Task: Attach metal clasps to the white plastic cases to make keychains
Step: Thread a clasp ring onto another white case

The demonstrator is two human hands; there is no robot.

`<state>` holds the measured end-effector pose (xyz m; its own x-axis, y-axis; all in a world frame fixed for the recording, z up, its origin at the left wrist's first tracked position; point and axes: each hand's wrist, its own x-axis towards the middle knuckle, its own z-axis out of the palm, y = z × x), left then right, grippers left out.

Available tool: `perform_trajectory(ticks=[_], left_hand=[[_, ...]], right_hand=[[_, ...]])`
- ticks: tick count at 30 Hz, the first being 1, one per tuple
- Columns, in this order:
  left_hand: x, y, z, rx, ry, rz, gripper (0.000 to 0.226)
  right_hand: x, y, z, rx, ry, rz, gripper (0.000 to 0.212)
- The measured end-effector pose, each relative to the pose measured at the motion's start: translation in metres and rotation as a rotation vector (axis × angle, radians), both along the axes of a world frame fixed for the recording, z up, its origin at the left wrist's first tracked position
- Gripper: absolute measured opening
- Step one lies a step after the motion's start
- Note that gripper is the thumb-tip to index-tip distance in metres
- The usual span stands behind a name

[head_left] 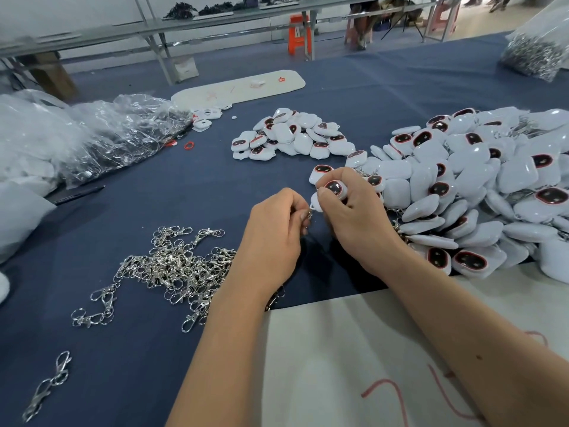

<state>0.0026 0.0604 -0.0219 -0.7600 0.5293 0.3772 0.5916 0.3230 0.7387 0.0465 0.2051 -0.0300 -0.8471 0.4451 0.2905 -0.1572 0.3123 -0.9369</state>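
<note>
I am holding one rounded white plastic case with a dark, red-rimmed window point(334, 190) in my right hand point(354, 217), fingers curled round its body and thumb pressing its face, so its small loop end is pointing toward my left hand point(277, 229). My left fingers are pinching a small silver metal clasp point(309, 214) right at that loop; the two hands are nearly touching, and I cannot tell whether the clasp is already through.

To do this well, I judge that I should be keeping the case steady, turning the loop clear of my thumb, and feeding the clasp's opening through squarely before letting it spring closed.

Just beyond and to the right of my right hand is lying the big heap of white cases point(480, 192), several showing bits of chain. Farther ahead of both hands is sitting a smaller pile of cases point(289, 137). To the left of my left wrist is spreading the loose tangle of silver swivel clasps point(172, 266), all on the dark blue cloth table point(154, 195). Under my forearms is lying a white sheet with red marks point(338, 349).
</note>
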Motion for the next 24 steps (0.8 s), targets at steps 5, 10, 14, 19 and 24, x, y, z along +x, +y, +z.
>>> perform_trajectory(ticks=[5,10,14,19,24], left_hand=[[0.0005,0.0,-0.0009,-0.025,0.011,0.024,0.021],[-0.0001,-0.0008,-0.0012,-0.045,0.001,0.047,0.021],[0.0005,0.0008,-0.0011,-0.085,-0.004,0.083,0.019],[-0.0004,0.0039,-0.0004,-0.107,-0.006,0.136,0.019],[0.0006,0.0045,0.004,0.054,0.041,0.105,0.014]], right_hand=[[0.0001,-0.001,0.0012,0.013,-0.025,-0.009,0.01],[0.0017,-0.0019,0.0029,0.063,-0.055,-0.008,0.009],[0.0031,-0.0028,0.0033,0.088,-0.067,0.001,0.008],[0.0022,-0.0039,0.0034,0.086,-0.077,-0.002,0.008],[0.0026,-0.0025,0.0047,-0.279,-0.035,0.093,0.014]])
